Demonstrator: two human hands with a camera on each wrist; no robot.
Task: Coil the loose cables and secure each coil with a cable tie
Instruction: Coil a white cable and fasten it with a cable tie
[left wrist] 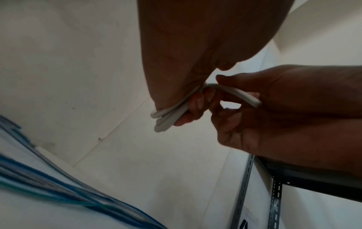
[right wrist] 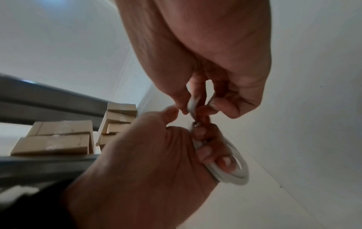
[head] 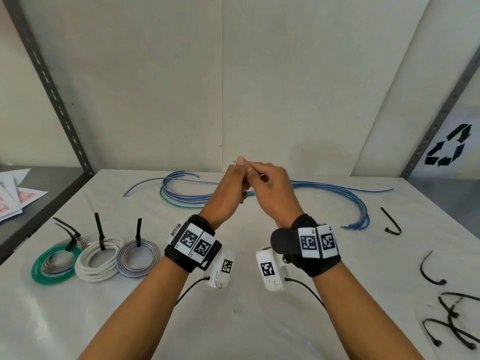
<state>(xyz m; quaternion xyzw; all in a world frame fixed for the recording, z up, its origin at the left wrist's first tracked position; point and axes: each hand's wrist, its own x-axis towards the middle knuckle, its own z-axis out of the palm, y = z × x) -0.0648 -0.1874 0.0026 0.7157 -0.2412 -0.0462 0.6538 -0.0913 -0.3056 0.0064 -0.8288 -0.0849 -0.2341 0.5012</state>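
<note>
Both hands are raised together over the middle of the table. In the left wrist view my left hand (left wrist: 192,108) grips a small coil of white cable (left wrist: 166,119), its fingers curled through the loops. My right hand (left wrist: 219,93) pinches the free end of the white cable (left wrist: 246,96) just beside it. The right wrist view shows the right hand (right wrist: 197,106) pinching the cable above the left hand (right wrist: 207,148), with the white coil (right wrist: 238,173) hanging round the left fingers. From the head view the left hand (head: 240,178) and right hand (head: 255,175) hide the coil.
Three tied coils lie at the left: green and grey (head: 57,258), white (head: 100,258), blue and grey (head: 137,258). Loose blue cables (head: 181,196) stretch across the back of the table. Several black cable ties (head: 454,320) lie at the right. Papers (head: 13,196) sit on the left shelf.
</note>
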